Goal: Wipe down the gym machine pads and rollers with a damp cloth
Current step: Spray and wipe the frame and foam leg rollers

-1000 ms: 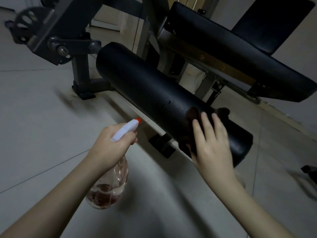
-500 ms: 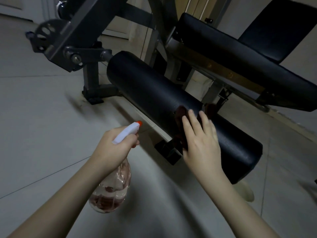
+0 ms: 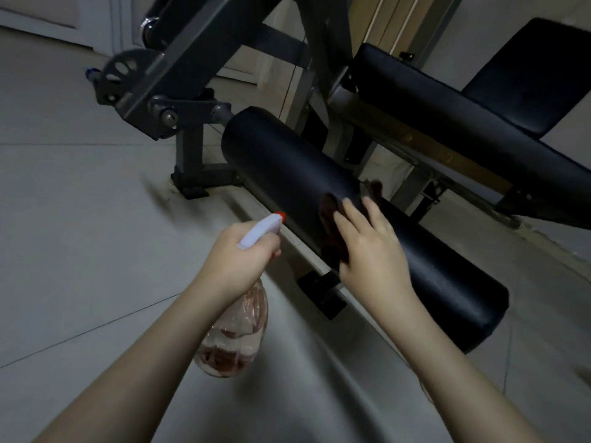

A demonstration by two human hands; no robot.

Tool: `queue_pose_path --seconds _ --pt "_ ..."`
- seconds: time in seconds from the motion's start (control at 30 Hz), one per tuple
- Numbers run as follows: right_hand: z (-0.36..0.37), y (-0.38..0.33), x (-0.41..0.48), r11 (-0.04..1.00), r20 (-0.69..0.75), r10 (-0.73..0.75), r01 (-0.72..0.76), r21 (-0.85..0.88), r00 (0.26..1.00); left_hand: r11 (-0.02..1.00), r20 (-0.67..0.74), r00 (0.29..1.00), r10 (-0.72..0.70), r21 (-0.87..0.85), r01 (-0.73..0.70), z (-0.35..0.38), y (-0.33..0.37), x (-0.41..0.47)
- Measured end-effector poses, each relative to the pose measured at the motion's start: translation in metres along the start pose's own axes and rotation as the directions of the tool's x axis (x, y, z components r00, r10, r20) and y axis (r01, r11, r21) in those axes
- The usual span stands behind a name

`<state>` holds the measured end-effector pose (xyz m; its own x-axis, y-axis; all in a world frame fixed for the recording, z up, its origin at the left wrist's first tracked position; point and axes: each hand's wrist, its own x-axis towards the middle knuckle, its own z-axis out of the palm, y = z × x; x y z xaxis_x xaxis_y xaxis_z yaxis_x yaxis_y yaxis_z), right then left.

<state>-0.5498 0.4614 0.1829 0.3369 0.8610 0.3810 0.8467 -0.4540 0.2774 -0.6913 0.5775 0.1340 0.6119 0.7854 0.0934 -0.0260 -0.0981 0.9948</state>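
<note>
A long black foam roller (image 3: 287, 161) of the gym machine runs from the upper middle down to the lower right. My right hand (image 3: 367, 251) presses a dark reddish cloth (image 3: 332, 225) flat against the roller's middle, fingers straight; most of the cloth is hidden under the hand. My left hand (image 3: 243, 260) grips the neck of a clear spray bottle (image 3: 236, 334) with a white head and orange nozzle, held just left of the roller. A black seat pad (image 3: 463, 123) lies above the roller, with a black back pad (image 3: 537, 75) behind it.
The grey steel frame (image 3: 179, 75) with a pivot plate stands at the upper left, its foot (image 3: 198, 183) on the pale tiled floor (image 3: 80, 235). A low frame bar with a black bracket (image 3: 323, 292) runs under the roller. A pale wall rises behind.
My right hand has slid the cloth up the roller toward its left end. The view has shifted, showing more of the frame. The left hand keeps the bottle in about the same place.
</note>
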Motion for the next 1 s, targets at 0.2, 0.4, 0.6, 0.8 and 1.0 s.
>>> queue_pose_path --seconds 0.2,0.4,0.6,0.8,1.0 --pt "0.007 -0.003 0.038 0.999 -0.005 0.038 -0.038 -0.004 0.999 0.999 -0.014 0.999 0.037 0.031 -0.037 -0.007 -0.003 0.007" --pt "0.005 -0.018 0.095 0.987 0.052 0.145 -0.149 0.067 0.988 0.999 -0.029 0.999 0.038 0.039 -0.037 -0.008 -0.008 0.007" --pt "0.008 -0.009 0.064 0.997 0.052 0.075 -0.076 0.027 0.996 0.998 -0.018 0.998 0.054 0.021 -0.054 -0.008 -0.004 0.008" --pt "0.010 -0.026 0.116 0.997 0.056 0.055 -0.058 0.052 0.997 0.999 -0.016 0.999 0.046 0.013 -0.045 -0.014 -0.001 0.008" --pt "0.009 -0.032 0.112 0.998 0.118 0.054 -0.055 0.011 0.992 0.999 -0.026 0.999 0.043 0.024 -0.042 -0.014 0.000 0.008"
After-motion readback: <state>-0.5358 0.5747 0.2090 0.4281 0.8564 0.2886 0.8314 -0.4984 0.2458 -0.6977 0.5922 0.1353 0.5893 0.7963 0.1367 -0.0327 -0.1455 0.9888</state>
